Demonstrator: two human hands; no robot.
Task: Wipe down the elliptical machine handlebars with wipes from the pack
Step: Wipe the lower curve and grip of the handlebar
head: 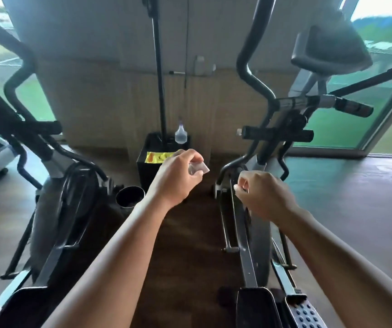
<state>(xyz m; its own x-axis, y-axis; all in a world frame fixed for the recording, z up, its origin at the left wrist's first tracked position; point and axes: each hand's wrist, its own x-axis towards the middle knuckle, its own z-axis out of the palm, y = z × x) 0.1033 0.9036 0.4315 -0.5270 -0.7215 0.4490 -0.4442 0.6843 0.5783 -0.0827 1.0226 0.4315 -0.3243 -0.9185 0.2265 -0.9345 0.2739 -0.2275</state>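
Your hands meet between two elliptical machines, a small wipe pinched in the left.

Your left hand [178, 174] grips a crumpled pale wipe [198, 168] in curled fingers; your right hand [262, 196] is curled shut, a bit of white at its fingertips. The yellow wipes pack [158, 156] lies on a black box [146, 171] beside a spray bottle [180, 133]. The right elliptical's handlebars [251, 67] rise beyond, untouched.

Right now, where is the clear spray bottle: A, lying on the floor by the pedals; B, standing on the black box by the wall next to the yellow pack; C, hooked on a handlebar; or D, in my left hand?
B: the spray bottle stands upright on the black box by the wall, just behind the yellow pack, with neither hand touching it.
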